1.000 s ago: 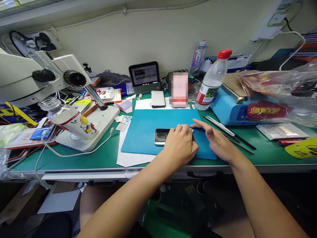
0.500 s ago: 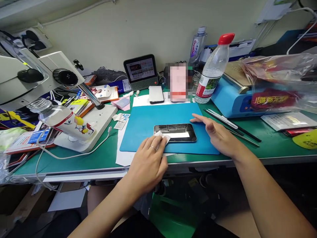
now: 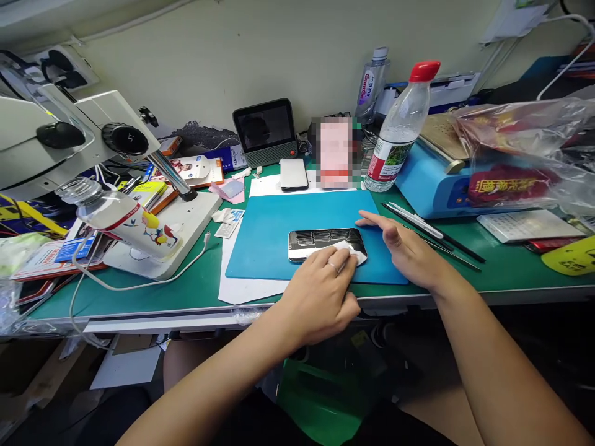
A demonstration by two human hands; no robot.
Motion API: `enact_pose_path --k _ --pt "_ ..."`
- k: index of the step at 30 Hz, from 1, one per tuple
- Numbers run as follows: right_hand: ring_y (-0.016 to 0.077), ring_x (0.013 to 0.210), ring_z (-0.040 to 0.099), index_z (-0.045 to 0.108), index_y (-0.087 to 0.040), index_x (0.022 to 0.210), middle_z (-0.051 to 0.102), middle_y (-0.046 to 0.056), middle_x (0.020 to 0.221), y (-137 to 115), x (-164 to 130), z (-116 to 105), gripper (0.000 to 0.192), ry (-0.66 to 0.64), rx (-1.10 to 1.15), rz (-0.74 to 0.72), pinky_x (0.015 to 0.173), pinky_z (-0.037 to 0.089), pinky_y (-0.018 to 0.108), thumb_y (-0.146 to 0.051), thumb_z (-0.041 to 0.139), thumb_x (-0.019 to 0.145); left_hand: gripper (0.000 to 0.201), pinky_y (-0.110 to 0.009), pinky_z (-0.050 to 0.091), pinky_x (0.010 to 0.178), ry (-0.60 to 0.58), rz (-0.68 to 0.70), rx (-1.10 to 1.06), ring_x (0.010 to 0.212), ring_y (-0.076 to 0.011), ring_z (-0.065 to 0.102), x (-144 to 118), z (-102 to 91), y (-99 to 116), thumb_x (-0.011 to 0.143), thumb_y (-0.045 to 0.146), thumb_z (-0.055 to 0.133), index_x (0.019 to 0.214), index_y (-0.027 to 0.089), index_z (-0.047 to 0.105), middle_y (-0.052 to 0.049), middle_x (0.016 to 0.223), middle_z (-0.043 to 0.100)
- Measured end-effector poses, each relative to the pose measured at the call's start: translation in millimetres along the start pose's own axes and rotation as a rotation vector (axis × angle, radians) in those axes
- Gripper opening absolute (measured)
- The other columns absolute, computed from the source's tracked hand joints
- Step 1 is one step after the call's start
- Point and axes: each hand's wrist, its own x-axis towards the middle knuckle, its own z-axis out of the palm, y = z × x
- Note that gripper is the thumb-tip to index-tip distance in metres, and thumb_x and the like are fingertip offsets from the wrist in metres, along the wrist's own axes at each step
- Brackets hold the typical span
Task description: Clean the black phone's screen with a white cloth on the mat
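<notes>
- Since half a second ago my left hand [image 3: 320,297] has slid the white wipe [image 3: 349,253] from the phone's left end to its right end; a second ago that hand covered the phone's right part further up.
- I have the left hand's fingers curled down onto the wipe, pressing it flat against the glass; a ring shows on one finger.
- I see the phone [image 3: 320,243] lying flat, long side across the frame, in the lower middle of the blue mat [image 3: 279,241], screen up and reflecting light.
- I keep my right hand [image 3: 404,254] open and flat on the mat just right of the phone, fingers stretched toward upper left, holding nothing; whether its thumb touches the phone's edge I cannot tell.
- Right of that hand, tweezers and thin tools [image 3: 432,235] lie on the green bench [image 3: 186,297].
- Behind the mat, centre frame, stands a small screen device [image 3: 266,129], now dark; a red-capped water bottle [image 3: 400,130] stands to its right.
- At upper left, a microscope [image 3: 93,136] stands on its white base, with a printed bottle [image 3: 121,217] lying across it.
</notes>
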Motion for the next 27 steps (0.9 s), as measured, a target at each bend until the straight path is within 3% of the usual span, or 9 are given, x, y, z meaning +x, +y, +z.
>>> enact_pose_path --k 6,15,19,24,27 --pt "-0.0047 0.142 0.038 0.030 -0.045 0.148 0.036 -0.009 0.141 3.6 2.5 0.9 0.105 0.014 -0.012 -0.007 0.142 0.025 0.036 -0.090 -0.012 0.063 0.057 -0.038 0.032 0.117 0.046 0.050 0.035 0.129 -0.0266 0.041 10.3 8.1 3.7 0.094 0.028 0.041 0.145 0.004 0.049 -0.012 0.134 0.051" --pt "-0.0038 0.143 0.037 0.031 -0.050 0.144 0.036 -0.012 0.140 -1.0 -1.7 -1.6 0.098 0.011 0.014 0.000 0.140 0.024 0.041 -0.089 -0.011 0.064 0.056 -0.040 0.029 0.119 -0.027 -0.059 0.027 0.136 -0.0254 0.035 -21.9 -6.4 -27.5 0.096 0.024 0.037 0.149 0.011 0.047 -0.011 0.147 0.043" --pt "-0.0048 0.142 0.037 0.031 -0.051 0.144 0.036 -0.011 0.140 -0.9 -2.2 -1.6 0.097 0.007 0.023 -0.003 0.140 0.025 0.039 -0.088 -0.011 0.065 0.057 -0.042 0.027 0.120 -0.025 -0.067 0.036 0.136 -0.0278 0.035 -10.8 -0.3 -18.4 0.095 0.027 0.040 0.149 0.010 0.046 -0.012 0.147 0.042" --pt "-0.0057 0.141 0.039 0.031 -0.047 0.147 0.037 -0.010 0.140 -1.0 -1.9 -1.4 0.104 0.006 0.007 0.000 0.141 0.026 0.036 -0.089 -0.013 0.062 0.054 -0.040 0.032 0.115 0.034 0.018 0.058 0.131 -0.0272 0.039 16.3 9.8 1.3 0.094 0.029 0.043 0.142 0.008 0.051 -0.013 0.137 0.049" --pt "-0.0059 0.141 0.039 0.032 -0.045 0.147 0.037 -0.009 0.140 -1.4 -1.9 -1.8 0.106 0.005 0.000 0.000 0.142 0.025 0.034 -0.090 -0.013 0.062 0.055 -0.040 0.033 0.113 0.026 0.041 0.079 0.130 -0.0266 0.040 17.9 8.0 4.7 0.095 0.030 0.042 0.144 0.008 0.049 -0.012 0.137 0.050"
